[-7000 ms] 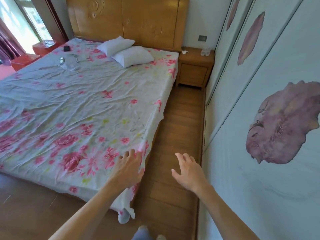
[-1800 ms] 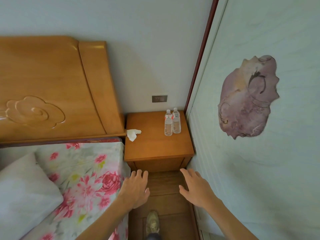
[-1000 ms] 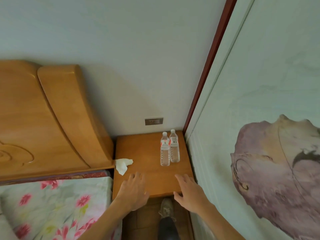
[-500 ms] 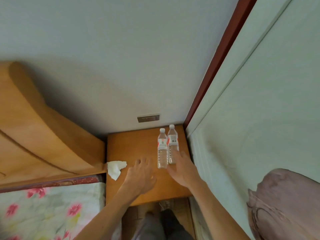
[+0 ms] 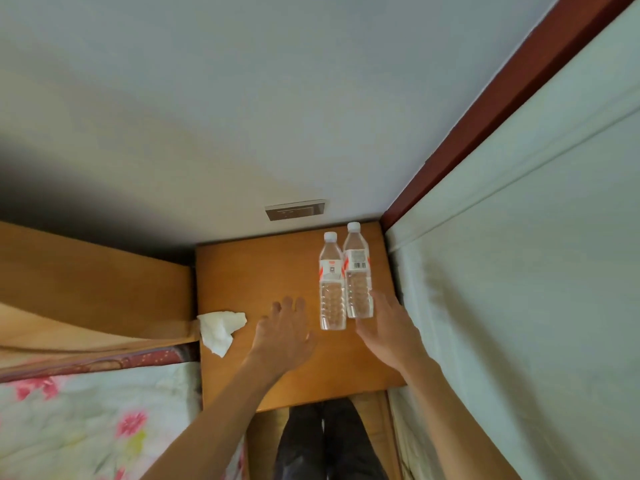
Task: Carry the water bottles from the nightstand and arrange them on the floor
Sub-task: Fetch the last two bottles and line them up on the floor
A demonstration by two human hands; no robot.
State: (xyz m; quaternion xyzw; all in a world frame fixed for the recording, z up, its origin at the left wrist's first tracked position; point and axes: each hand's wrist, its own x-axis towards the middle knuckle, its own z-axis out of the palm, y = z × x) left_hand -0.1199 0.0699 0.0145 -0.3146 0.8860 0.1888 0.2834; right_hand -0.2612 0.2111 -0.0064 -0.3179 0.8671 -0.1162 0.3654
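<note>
Two clear water bottles with white caps and red-and-white labels stand upright side by side at the back right of the wooden nightstand (image 5: 242, 271). The left bottle (image 5: 331, 285) touches the right bottle (image 5: 358, 275). My left hand (image 5: 285, 332) hovers open just left of the left bottle's base, fingers spread, holding nothing. My right hand (image 5: 389, 327) reaches in from the right, open, its fingertips at the base of the right bottle; whether they touch it I cannot tell.
A crumpled white tissue (image 5: 220, 327) hangs over the nightstand's left edge. The headboard (image 5: 90, 289) and flowered bedsheet (image 5: 86, 420) lie to the left. A pale wardrobe panel (image 5: 519, 306) closes in on the right. A wall socket (image 5: 294, 209) sits above the nightstand. My legs stand on the wood floor (image 5: 263, 438).
I have walked from the foot of the bed to the nightstand. Both hands have moved forward over its top and now flank the bottles' bases; the bottles have not moved.
</note>
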